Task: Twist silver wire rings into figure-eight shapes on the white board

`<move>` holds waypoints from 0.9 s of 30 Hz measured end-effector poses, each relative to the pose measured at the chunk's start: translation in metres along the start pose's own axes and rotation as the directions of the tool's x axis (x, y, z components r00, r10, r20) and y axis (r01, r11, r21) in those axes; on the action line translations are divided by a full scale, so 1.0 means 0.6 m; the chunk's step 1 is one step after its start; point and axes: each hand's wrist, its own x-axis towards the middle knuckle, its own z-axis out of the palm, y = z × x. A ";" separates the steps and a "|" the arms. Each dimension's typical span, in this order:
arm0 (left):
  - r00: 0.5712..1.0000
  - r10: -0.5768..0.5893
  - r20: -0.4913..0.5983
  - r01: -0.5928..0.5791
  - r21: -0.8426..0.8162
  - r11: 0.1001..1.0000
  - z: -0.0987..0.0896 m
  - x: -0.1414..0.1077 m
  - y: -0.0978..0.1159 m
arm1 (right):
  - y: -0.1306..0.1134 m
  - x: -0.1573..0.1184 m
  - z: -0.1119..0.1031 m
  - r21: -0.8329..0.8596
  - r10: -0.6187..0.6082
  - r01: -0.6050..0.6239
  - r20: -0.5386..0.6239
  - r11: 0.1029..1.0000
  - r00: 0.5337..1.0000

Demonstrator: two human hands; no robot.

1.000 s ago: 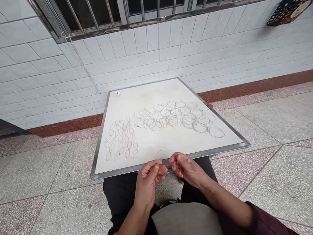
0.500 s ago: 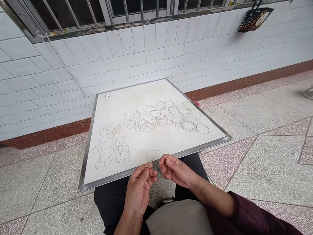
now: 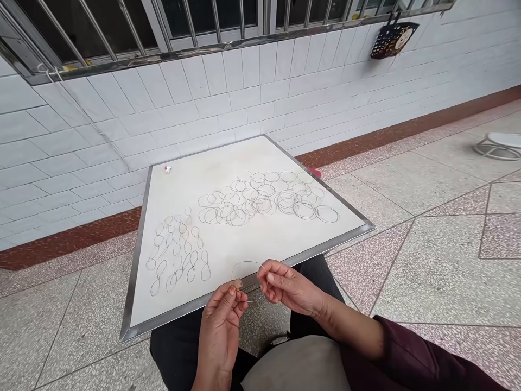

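Between my two hands is a thin wire ring, held over the near edge of a white board table. My left hand pinches its left side between thumb and fingertips. On the opposite side my right hand grips the ring with thumb and curled fingers. Many round wire rings lie overlapping across the middle and right of the table. Toward its left side lie several figure-eight wire loops, some of them crossing one another.
A small white and red object sits at the table's far left corner. Behind stands a white tiled wall with a barred window and a hanging dark bag. A white stool is on the floor at right.
My view has shifted right, so the table appears further left and the stool shows more fully. Both hands still hold the wire ring in nearly the same pose.
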 end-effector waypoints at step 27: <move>0.992 0.112 -0.062 -0.102 0.144 0.984 -0.012 0.004 0.000 | 0.000 -0.001 -0.006 -0.025 0.058 -0.060 -0.059 0.998 0.997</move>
